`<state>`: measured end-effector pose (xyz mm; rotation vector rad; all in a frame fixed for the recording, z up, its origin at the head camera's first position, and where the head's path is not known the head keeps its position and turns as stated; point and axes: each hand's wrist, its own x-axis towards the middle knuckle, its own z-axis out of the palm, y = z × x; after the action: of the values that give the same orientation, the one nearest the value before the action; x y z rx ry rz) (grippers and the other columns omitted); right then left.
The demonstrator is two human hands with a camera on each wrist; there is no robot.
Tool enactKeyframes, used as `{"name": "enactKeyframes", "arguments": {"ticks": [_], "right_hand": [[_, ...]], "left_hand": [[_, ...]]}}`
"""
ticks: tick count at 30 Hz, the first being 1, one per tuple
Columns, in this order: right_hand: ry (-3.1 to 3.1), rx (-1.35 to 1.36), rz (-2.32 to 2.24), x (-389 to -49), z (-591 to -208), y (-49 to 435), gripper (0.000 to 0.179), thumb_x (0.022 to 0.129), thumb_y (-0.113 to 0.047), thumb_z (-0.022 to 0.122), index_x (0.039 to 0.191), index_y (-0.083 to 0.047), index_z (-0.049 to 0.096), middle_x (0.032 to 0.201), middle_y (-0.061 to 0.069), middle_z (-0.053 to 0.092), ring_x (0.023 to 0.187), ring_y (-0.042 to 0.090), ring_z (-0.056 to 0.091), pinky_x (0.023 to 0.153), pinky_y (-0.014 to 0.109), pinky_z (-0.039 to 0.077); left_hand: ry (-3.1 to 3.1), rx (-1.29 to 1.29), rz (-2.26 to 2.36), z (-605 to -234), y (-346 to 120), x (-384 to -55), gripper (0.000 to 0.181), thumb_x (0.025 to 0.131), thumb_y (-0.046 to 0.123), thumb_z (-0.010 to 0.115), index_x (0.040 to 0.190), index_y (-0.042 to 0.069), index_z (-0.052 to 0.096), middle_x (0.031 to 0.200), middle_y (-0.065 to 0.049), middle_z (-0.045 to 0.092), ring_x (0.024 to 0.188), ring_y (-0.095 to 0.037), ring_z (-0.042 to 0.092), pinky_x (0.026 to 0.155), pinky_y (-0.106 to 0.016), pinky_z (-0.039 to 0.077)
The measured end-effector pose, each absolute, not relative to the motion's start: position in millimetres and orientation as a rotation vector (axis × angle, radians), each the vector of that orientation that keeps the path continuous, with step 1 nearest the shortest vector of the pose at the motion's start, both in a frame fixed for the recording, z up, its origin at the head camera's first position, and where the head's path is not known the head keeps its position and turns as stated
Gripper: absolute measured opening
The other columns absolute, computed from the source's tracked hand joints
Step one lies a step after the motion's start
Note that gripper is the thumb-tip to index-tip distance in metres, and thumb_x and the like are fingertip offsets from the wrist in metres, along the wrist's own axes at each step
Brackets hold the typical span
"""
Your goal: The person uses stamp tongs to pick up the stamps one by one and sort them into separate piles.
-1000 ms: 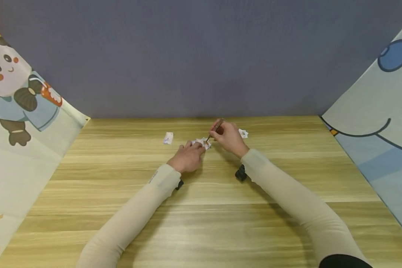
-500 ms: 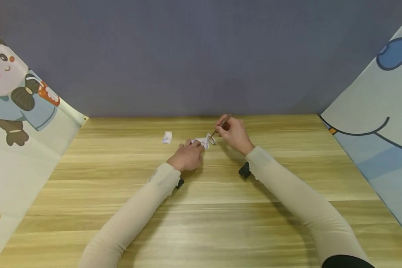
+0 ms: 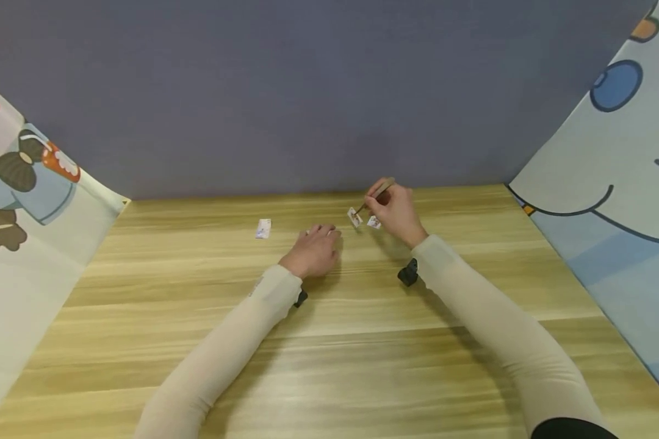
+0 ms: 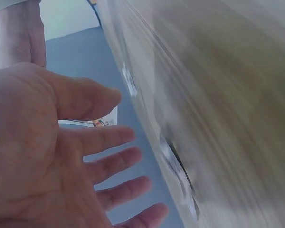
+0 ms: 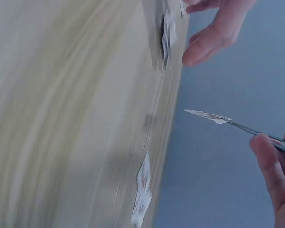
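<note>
My right hand (image 3: pixel 396 210) pinches a pair of tweezers (image 3: pixel 383 188) between thumb and fingers. Their tips hold one small printed paper piece (image 5: pixel 209 115), raised off the table in the right wrist view. Close to it on the wood lies a second printed piece (image 3: pixel 374 222). My left hand (image 3: pixel 314 250) is held low with its fingers extended and slightly spread, palm facing the table side. Beneath those fingers, mostly hidden in the head view, lie more paper pieces (image 4: pixel 177 166), which look slightly curled in the wrist views. Nothing is in the left hand's grasp.
A separate pale paper piece (image 3: pixel 263 228) lies left of my left hand. The wood-grain table (image 3: pixel 329 366) ends at a grey-blue back panel (image 3: pixel 318 97). Cartoon-printed panels (image 3: pixel 582 183) stand at both sides.
My right hand has moved right and away from the left hand, with the tweezers lifting one paper piece off the others. The left hand has shifted slightly, and the head view has turned a little.
</note>
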<state>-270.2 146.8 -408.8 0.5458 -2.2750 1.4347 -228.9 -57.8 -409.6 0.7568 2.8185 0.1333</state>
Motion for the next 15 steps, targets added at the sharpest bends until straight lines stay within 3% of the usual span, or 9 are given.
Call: {"name": "enactKeyframes", "arguments": {"ticks": [15], "right_hand": [[-2.383,0.319,1.266,-282,-432,186,0.005,0.088,-0.002,0.063,0.084,-0.006,0.064,0.075,0.007,0.068,0.066,0.018,0.065,0.056,0.031,0.052]], "left_hand": [[2.718,0.814,0.068,-416,12,-248,0.052,0.1,0.026,0.039,0.149,0.012,0.029,0.154,-0.003,0.023,0.139,-0.027,0.017,0.109,-0.053,0.018]]}}
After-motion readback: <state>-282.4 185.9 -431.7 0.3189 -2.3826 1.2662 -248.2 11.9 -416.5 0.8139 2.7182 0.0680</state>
